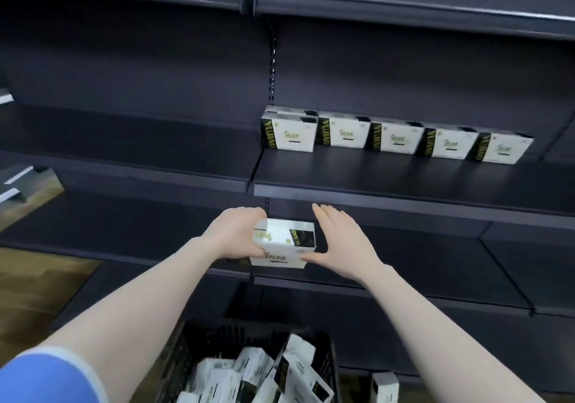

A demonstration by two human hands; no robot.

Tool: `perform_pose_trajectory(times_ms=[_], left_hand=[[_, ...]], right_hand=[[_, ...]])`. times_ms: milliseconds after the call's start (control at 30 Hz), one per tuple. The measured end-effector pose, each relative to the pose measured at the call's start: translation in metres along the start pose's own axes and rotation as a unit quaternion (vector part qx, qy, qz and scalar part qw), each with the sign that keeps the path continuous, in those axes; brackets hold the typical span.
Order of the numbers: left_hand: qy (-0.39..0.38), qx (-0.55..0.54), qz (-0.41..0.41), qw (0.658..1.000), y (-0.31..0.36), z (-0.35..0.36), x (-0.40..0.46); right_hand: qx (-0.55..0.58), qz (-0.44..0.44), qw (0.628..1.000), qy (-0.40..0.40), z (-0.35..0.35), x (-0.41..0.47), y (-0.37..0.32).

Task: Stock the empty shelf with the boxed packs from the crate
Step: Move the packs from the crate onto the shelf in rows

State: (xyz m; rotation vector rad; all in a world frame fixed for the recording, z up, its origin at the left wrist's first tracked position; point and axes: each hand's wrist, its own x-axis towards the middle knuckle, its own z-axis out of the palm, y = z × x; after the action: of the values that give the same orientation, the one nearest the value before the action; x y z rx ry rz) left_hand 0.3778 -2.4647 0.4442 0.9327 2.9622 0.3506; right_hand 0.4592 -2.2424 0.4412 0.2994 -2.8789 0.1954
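Shelf restocking under way, with most of the crate's packs not yet shelved.

Five boxed packs (395,136) line the shelf (404,181); the left hand (238,234) grips another pack (283,244) below it, the right hand (339,241) flat-fingered beside it (thumb touching), while the crate (249,368) holds many more.

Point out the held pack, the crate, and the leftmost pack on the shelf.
held pack (284,241), head view, on its white top face.
crate (199,345), head view, on its black lattice wall.
leftmost shelf pack (294,136), head view, on its white front face.
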Motion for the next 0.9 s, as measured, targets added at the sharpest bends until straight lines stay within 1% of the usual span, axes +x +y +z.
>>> perform_pose_trajectory(times_ms=[133,300,433,667,900], left_hand=[[0.027,0.0,0.036,0.999,0.031,-0.028,0.029],[0.069,0.006,0.073,0.995,0.085,-0.054,0.075],[0.093,0.002,0.075,0.993,0.118,-0.06,0.107],[0.095,0.044,0.078,0.991,0.154,-0.054,0.138],[0.077,0.122,0.085,0.986,0.153,-0.05,0.163]], right_hand=[[-0.005,-0.019,0.999,0.027,-0.038,0.006,0.026],[-0.018,-0.036,0.999,0.032,-0.081,0.018,0.078],[-0.023,-0.048,0.998,0.029,-0.103,0.027,0.116],[-0.056,-0.055,0.997,0.002,-0.102,0.045,0.152],[-0.031,-0.026,0.999,-0.013,-0.094,0.064,0.167]])
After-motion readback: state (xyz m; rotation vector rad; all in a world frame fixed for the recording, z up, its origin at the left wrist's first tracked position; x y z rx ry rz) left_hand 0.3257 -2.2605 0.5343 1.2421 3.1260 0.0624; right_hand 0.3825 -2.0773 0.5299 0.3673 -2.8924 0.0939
